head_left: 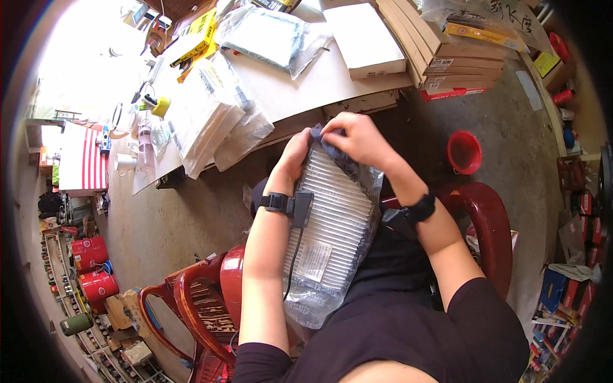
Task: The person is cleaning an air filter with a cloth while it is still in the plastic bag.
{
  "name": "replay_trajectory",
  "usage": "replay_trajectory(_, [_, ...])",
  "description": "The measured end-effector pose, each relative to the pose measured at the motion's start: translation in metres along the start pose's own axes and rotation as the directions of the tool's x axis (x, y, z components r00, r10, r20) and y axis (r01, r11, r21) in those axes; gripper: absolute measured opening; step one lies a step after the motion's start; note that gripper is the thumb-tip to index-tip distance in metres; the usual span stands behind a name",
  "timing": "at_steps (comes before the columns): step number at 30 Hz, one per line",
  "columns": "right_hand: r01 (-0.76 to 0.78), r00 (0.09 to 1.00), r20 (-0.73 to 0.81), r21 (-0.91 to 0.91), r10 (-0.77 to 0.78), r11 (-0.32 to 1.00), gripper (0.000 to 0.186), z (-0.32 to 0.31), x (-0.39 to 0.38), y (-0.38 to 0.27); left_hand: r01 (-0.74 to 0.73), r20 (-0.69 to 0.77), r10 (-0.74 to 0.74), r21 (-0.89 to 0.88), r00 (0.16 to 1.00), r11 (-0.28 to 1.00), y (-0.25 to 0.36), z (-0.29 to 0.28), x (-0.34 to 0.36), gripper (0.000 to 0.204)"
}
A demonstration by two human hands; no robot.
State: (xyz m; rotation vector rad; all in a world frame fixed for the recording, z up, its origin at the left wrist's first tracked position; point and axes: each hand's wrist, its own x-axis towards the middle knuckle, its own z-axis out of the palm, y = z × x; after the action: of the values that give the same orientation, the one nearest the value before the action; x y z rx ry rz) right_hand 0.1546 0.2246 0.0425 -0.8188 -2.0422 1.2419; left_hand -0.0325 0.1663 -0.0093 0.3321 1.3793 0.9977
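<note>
On my lap lies a white pleated rectangular filter [331,220] in a clear printed plastic bag [316,303], with a paper label on it. My left hand [294,154] grips the upper left corner of the bagged filter. At the same end, my right hand [359,142] has its fingers curled and pinched on a crumpled dark bluish part [322,134] at the top of the bag. Each wrist wears a dark strapped device.
Ahead, a desk [281,96] holds bagged items [268,41], stacked cartons [447,57], a white box [364,41] and a cup [124,163]. Red wooden chairs [191,300] are around me. A red bucket [464,152], drums [92,268] and shelved goods [565,287] are at the sides.
</note>
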Motion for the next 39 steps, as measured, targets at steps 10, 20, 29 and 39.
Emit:
replay_trajectory(10, [-0.153,0.964,0.228,0.046,0.139,0.987,0.016,-0.015,-0.048,0.026,0.086,-0.072,-0.089,-0.049,0.993,0.995,0.000,-0.019,-0.010,0.026])
replay_trajectory(20, [-0.229,0.969,-0.028,0.260,0.245,0.938,0.021,-0.034,-0.010,0.007,0.032,0.276,0.031,-0.220,0.961,0.975,0.005,-0.014,-0.009,0.042])
replay_trajectory(29, [0.045,0.993,-0.102,-0.076,-0.053,0.996,0.015,0.011,0.009,0.008,0.018,0.087,-0.002,-0.186,0.996,0.982,0.006,-0.007,-0.010,0.035])
replay_trajectory(39, [0.186,0.966,-0.020,-0.631,-0.256,0.753,0.010,0.018,0.022,0.037,0.117,0.385,-0.027,-0.213,0.922,0.970,0.005,-0.016,-0.004,0.086])
